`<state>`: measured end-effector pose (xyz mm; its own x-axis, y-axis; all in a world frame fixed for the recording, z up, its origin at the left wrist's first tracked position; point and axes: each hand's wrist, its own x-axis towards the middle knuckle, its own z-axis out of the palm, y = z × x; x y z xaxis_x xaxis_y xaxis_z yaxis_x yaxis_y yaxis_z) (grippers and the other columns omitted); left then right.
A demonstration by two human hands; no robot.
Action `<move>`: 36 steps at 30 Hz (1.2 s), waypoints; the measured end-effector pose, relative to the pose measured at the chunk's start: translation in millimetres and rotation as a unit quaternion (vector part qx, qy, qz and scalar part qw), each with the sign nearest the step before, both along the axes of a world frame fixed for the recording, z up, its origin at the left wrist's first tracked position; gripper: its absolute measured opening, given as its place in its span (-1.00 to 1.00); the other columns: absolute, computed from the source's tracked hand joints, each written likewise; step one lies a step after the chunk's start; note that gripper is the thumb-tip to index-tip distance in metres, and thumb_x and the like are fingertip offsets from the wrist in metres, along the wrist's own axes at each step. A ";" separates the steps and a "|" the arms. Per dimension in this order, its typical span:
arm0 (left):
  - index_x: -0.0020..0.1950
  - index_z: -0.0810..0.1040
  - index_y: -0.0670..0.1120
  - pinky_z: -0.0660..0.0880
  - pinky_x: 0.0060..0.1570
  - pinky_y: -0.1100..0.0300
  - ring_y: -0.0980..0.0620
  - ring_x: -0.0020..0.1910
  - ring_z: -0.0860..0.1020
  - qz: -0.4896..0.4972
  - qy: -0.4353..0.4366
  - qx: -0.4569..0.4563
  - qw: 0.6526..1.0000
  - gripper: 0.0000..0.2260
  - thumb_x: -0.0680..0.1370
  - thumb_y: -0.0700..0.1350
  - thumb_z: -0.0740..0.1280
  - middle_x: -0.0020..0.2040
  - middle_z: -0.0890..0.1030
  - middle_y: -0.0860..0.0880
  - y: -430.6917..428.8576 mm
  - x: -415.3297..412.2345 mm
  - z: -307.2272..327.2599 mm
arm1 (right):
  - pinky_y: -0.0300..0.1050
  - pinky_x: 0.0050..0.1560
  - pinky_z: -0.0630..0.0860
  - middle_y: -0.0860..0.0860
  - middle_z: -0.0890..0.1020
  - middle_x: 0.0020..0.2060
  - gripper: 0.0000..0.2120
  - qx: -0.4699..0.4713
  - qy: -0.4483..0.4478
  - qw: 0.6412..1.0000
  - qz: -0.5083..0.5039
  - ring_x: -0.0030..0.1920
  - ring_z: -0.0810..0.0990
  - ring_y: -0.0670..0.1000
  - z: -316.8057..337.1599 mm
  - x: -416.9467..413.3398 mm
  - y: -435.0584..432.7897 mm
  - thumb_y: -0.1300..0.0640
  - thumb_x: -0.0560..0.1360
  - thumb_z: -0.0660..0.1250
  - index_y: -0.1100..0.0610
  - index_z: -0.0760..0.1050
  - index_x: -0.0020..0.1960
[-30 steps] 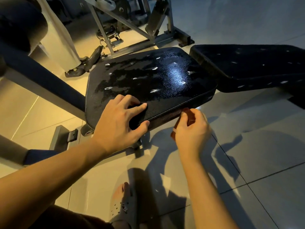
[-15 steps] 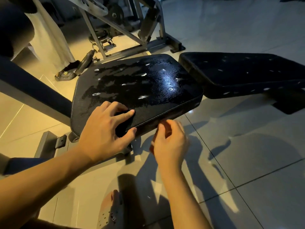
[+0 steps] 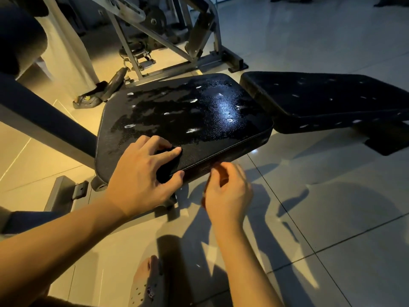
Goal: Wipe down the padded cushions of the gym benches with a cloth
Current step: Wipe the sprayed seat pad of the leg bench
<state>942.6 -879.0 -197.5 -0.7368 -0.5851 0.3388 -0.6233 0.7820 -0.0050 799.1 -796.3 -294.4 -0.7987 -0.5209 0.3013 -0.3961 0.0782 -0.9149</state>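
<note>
Head cam: left hand [image 3: 141, 180] grips the cushion [image 3: 199, 116] edge, right hand [image 3: 228, 193] pinches an orange cloth [image 3: 222, 172], wiping its side; spotty top likely next.

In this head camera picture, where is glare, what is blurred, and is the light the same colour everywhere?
Head view: white glare sits on the seat cushion top; the right hand and the orange thing it holds are motion-blurred, the left hand on its dark cloth is sharp; the floor is lit warm yellow at the picture's left, cool grey at its right.
</note>
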 end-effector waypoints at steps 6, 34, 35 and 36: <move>0.38 0.60 -0.03 0.47 0.00 0.00 0.01 0.08 0.43 -0.003 0.001 0.000 1.000 -0.49 0.54 0.23 0.28 0.18 0.55 0.01 -2.0 -1.2 -0.5 | -0.11 -0.24 0.42 -0.03 0.61 -0.16 -0.96 -0.002 0.089 0.996 0.003 -0.18 0.57 0.04 -0.6 -16.8 -2.6 0.18 0.54 0.39 0.08 0.59 -0.03; 0.36 0.62 0.00 0.45 -0.02 0.05 0.05 0.07 0.40 0.027 0.025 0.009 0.999 -0.47 0.52 0.26 0.25 0.15 0.53 0.05 3.9 -8.1 -0.3 | -0.05 -0.29 0.46 -0.04 0.55 -0.15 -0.89 -0.016 0.167 0.982 0.091 -0.18 0.52 0.01 4.2 0.7 7.0 0.09 0.56 0.24 0.06 0.53 -0.04; 0.36 0.62 0.00 0.45 -0.02 0.06 0.05 0.07 0.40 0.027 0.028 0.008 0.999 -0.48 0.52 0.25 0.26 0.15 0.54 0.04 3.9 -8.1 -0.3 | 0.02 -0.25 0.50 -0.01 0.58 -0.16 -0.93 -0.008 0.143 0.989 0.038 -0.17 0.56 0.08 -0.2 -23.5 -0.5 0.11 0.54 0.29 0.07 0.55 -0.05; 0.36 0.62 0.00 0.43 -0.03 0.08 0.06 0.06 0.39 0.027 0.030 0.008 0.999 -0.49 0.52 0.24 0.27 0.14 0.54 0.04 3.4 -8.0 -0.7 | 0.04 -0.22 0.51 0.01 0.61 -0.16 -0.95 0.007 0.110 0.994 -0.017 -0.16 0.59 0.14 -3.1 -50.8 -7.1 0.13 0.52 0.33 0.08 0.57 -0.05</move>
<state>934.6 -875.5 -198.2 -0.6834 -0.6286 0.3713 -0.6630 0.7473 0.0449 748.3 -803.4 -297.4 -0.7316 -0.4996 0.4639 -0.5837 0.1074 -0.8048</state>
